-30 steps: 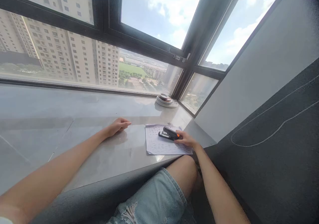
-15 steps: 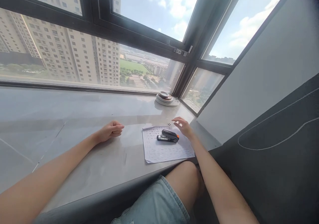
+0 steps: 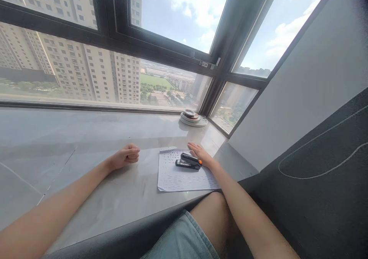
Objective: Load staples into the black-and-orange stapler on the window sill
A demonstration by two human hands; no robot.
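Observation:
My left hand [image 3: 125, 156] rests on the pale sill as a closed fist, well to the left of the papers, with nothing visible in it. Printed sheets of paper [image 3: 181, 180] lie flat near the sill's front edge. On them sits a black stapler [image 3: 189, 161] with an orange tip at its right end. My right hand [image 3: 201, 154] lies palm down, fingers stretched out, over the upper right part of the sheets, just behind and beside the stapler. Whatever is beneath that palm is hidden.
A stack of plates or lids [image 3: 193, 118] stands in the far corner by the window frame [image 3: 214, 84]. A grey wall [image 3: 293, 71] rises on the right, with a pale cord [image 3: 304, 177] hanging against its dark lower part. My knee [image 3: 214, 209] is below the sill edge.
My right hand has moved left and flattened down onto the sheets, covering the small silvery pieces seen before. The sheets and stapler have shifted slightly left. My left fist stays put.

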